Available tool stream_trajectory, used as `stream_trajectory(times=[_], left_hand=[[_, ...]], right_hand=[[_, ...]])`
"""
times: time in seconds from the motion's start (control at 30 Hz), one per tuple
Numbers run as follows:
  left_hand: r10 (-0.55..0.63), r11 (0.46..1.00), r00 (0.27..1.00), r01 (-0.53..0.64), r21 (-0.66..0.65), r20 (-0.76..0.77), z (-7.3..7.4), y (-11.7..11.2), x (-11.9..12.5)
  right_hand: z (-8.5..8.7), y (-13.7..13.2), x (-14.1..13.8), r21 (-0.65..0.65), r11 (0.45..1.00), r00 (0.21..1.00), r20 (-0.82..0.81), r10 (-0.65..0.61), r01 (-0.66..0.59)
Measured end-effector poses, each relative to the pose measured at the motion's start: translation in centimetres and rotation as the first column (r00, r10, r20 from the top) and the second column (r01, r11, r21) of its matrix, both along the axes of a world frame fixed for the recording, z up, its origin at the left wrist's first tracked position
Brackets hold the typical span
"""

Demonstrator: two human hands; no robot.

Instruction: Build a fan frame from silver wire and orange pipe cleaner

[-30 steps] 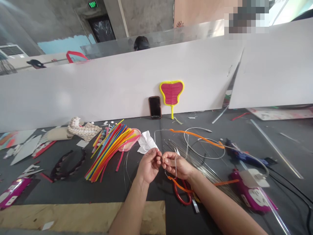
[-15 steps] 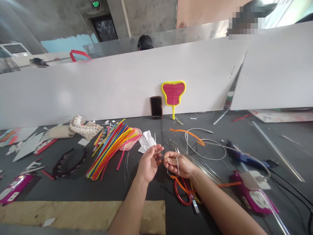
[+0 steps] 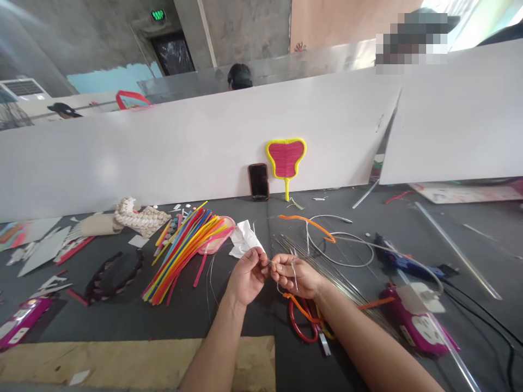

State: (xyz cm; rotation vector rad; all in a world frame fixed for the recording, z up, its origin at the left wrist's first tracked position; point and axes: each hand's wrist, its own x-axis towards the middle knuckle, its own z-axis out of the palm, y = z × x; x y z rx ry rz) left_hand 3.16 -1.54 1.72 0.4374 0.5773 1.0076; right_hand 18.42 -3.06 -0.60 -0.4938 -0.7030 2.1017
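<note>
My left hand (image 3: 247,279) and my right hand (image 3: 300,276) meet above the middle of the table, fingertips almost touching. Both pinch a thin metal wire (image 3: 295,273), which runs between the fingertips and bends in a loop around my right fingers. An orange fuzzy strip (image 3: 301,309) hangs just below my right hand; whether it is joined to the wire I cannot tell. Under that hand lie red-handled scissors (image 3: 295,325), partly covered. Beyond my left fingertips is a crumpled white paper (image 3: 244,237). A bundle of thin metal rods (image 3: 339,283) passes beneath my right forearm.
Left of my hands lies a bundle of colourful strips (image 3: 183,256), with a dark braided headband (image 3: 114,277) beyond it. A phone (image 3: 259,182) and a yellow-edged red fan (image 3: 286,159) lean on the white partition (image 3: 183,152). At right are a blue glue gun (image 3: 404,257) and a purple power strip (image 3: 423,326).
My left fingers have closed together on the wire, and the wire end that stood up beside them has turned down out of sight. My right hand keeps its pinch. The view has shifted slightly.
</note>
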Motion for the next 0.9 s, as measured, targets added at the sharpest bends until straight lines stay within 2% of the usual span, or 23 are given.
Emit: stream_trajectory(times=[0.07,0.13,0.23,0.33,0.47,0.63,0.8,0.9], left_hand=[[0.013,1.000,1.000,-0.013,0.014,0.019,0.1,0.1,-0.2],[0.047,0.999,0.998,-0.047,0.005,0.048,0.3,0.3,-0.6],[0.087,0.996,0.992,-0.085,-0.026,0.091,0.6,0.6,-0.9],[0.067,0.998,0.995,-0.066,-0.025,0.078,0.8,0.6,-0.9],[0.045,0.999,0.999,-0.045,-0.008,0.019,0.7,0.4,-0.6],[0.048,0.998,0.998,-0.046,0.048,-0.040,0.6,0.4,-0.6],[0.051,0.997,0.998,-0.048,0.063,-0.042,0.6,0.5,-1.0],[0.050,0.995,0.997,-0.044,0.091,-0.064,0.8,0.5,-1.4]], right_hand=[[0.1,0.2,0.2,0.010,1.000,0.999,0.035,-0.020,0.019],[0.3,0.5,0.7,0.001,0.993,0.990,0.081,-0.119,0.119],[0.8,1.2,2.0,-0.034,0.939,0.937,0.087,-0.338,0.342],[1.5,1.6,3.3,-0.033,0.892,0.891,0.068,-0.449,0.451],[2.1,1.4,3.7,0.006,0.891,0.888,0.074,-0.454,0.454],[1.9,1.2,3.2,0.032,0.902,0.897,0.092,-0.431,0.430],[1.9,1.2,3.3,0.050,0.892,0.883,0.125,-0.452,0.450],[2.0,1.1,3.7,0.090,0.903,0.886,0.174,-0.429,0.419]])
